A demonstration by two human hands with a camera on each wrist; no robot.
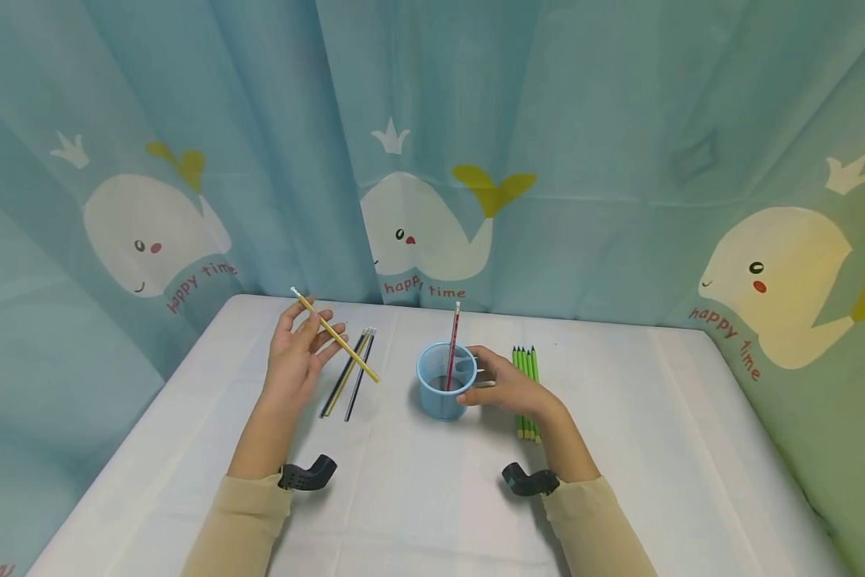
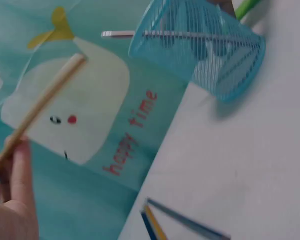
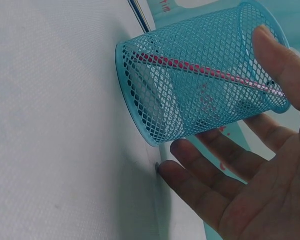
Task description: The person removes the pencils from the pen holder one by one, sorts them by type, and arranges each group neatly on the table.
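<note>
Sleeves first, two tan cuffs (image 1: 248, 513) at the near edge, each wrist wearing a black strap mount (image 1: 306, 474) just above the white counter (image 1: 418, 513). Up the left side, the left hand (image 1: 297, 358) is raised off the counter, fingers curled around a yellow pencil (image 1: 334, 335), pinching it near the middle. That pencil slants, its white-tipped end pointing far and left, its other end down and to the right, over the pencils below. In the left wrist view the same pencil runs up past the fingertips (image 2: 20, 165) against the whale curtain (image 1: 432, 144).

On the counter just right of that hand lie two more pencils (image 1: 351, 375), a black-and-yellow one and a dark one, side by side, far ends nearly touching.

Centre stage: a blue mesh cup (image 1: 442, 390) standing upright, with a red pencil (image 1: 452, 346) inside it, leaning slightly and poking well above the rim. The right hand (image 1: 507, 387) sits against the cup's right side, thumb on the near wall, fingers loosely spread toward the far side. The right wrist view shows the thumb pressed on the mesh and the other fingers relaxed, apart from the cup rather than clamped.

Just right of that hand, partly under it, a bundle of green pencils (image 1: 525, 361) lies flat, tips pointing far.
</note>
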